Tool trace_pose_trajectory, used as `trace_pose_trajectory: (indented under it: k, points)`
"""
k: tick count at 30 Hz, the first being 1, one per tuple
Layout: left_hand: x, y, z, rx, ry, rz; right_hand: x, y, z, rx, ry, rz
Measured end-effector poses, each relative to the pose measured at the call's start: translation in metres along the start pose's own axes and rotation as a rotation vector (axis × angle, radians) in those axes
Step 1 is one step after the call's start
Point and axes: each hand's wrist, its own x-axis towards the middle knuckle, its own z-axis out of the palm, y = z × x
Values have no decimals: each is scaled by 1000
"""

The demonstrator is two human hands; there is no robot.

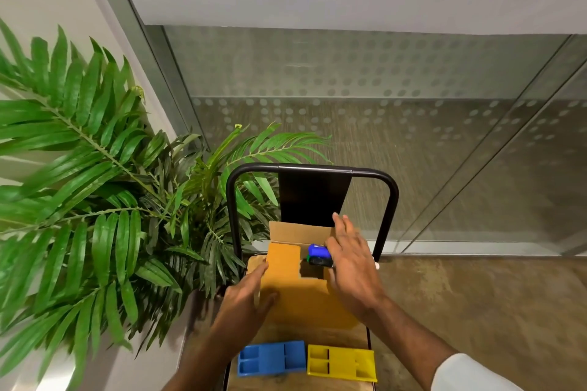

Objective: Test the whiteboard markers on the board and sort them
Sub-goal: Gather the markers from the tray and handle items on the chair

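Tabletop [317, 335] carries everything. The cardboard box [295, 298] sits toward its far edge with its flaps open, while the blue tray [271, 359] and the yellow tray [341, 362] lie side by side along the near edge, blue at the left corner.

The step in hand looks like drawing one marker out for testing. To do it well, the left hand [244, 298] should keep the box pinned; it rests flat on the box's left side, fingers straight and thumb on the flap. The right hand [352, 260] should single out one barrel and not rake up several.

The right hand reaches over the box's far right part with its fingers [341, 225] extended and spread, gripping nothing that shows. The markers [319, 254] lie bunched in the box opening with a blue cap uppermost, just beside the thumb, and blur hides whether they touch.
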Motion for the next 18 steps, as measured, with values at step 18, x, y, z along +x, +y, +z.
trace_pose_trajectory:
  k: [18]
  points:
    - [-6, 8, 52, 276, 126, -81, -45, -15, 43, -86, -107, 15]
